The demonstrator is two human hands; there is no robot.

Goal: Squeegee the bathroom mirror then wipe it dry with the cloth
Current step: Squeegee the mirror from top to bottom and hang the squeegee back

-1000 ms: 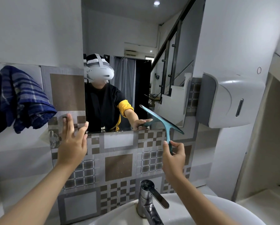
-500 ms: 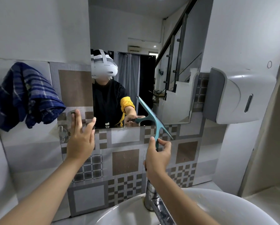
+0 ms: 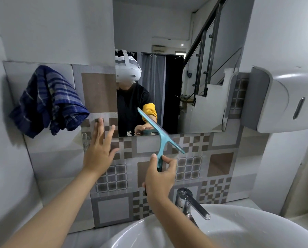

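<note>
The mirror (image 3: 194, 56) hangs on the wall above patterned tiles. A teal squeegee (image 3: 160, 133) is held by its handle in my right hand (image 3: 159, 179); its blade slants across the mirror's lower edge, upper end over the glass, lower end over the tiles. Fingers spread, my left hand (image 3: 100, 149) lies flat on the tiles just left of the mirror's lower corner and holds nothing. A blue striped cloth (image 3: 47, 102) hangs on the wall at the left, apart from both hands.
A white basin (image 3: 247, 235) with a chrome tap (image 3: 190, 203) sits below my right hand. A grey and white dispenser (image 3: 274, 99) juts from the wall right of the mirror. A small metal hook (image 3: 84, 138) is beside my left hand.
My right hand has carried the squeegee left and lower along the mirror's bottom edge. The left hand has stayed on the tiles. The view has shifted.
</note>
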